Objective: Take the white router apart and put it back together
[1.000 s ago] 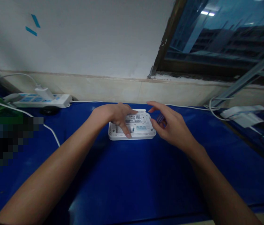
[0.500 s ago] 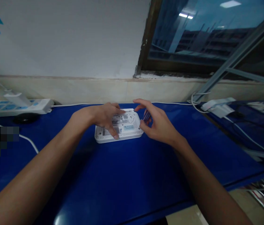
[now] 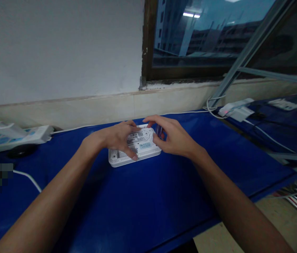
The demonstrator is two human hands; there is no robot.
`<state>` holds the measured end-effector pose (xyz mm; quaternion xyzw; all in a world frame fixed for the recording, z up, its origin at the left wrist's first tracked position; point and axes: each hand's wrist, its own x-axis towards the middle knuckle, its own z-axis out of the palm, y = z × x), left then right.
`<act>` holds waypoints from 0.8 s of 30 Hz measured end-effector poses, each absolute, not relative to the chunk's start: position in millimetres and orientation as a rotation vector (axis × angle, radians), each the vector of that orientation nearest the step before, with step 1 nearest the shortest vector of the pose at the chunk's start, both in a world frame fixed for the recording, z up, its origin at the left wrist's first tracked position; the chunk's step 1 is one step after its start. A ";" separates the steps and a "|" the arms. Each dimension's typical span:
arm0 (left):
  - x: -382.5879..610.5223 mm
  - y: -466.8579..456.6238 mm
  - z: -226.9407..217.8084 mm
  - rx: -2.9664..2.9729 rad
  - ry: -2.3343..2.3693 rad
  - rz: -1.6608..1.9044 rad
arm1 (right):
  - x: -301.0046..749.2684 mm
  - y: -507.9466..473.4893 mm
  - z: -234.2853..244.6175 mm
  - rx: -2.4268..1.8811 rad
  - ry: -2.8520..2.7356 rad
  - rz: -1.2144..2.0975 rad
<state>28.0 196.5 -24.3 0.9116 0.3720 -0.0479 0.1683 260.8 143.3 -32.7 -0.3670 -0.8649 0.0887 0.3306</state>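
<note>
A white router lies on the blue table with its vented, labelled underside up. My left hand grips it across its left half, thumb on the near edge and fingers toward the far edge. Over the router's right end, my right hand is curled, thumb and fingers drawn together around a small purplish thing. The fingers cover much of this thing, so its kind cannot be made out. My right index fingertip reaches the router's far right corner.
To the left lies a white power strip with a plugged-in charger and a black mouse-like object. White adapters and cables are at the right, beside a metal frame. A wall and window stand behind the blue table.
The view has shifted and tilted slightly. Both hands stay at the router; my right hand has turned a little, and the purplish thing in it now looks more upright.
</note>
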 end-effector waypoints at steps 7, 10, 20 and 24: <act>29.6 196.7 -20.8 2.510 1.122 -0.258 | 267.1 145.1 -32.6 -0.957 -2.245 0.283; 29.0 196.4 -21.8 2.495 1.145 -0.276 | 267.2 142.6 -30.3 -0.933 -2.274 0.252; 27.2 196.9 -24.3 2.462 1.139 -0.248 | 267.2 142.4 -29.7 -0.936 -2.286 0.233; 26.6 197.1 -24.6 2.460 1.143 -0.230 | 268.4 144.4 -31.4 -0.974 -2.272 0.217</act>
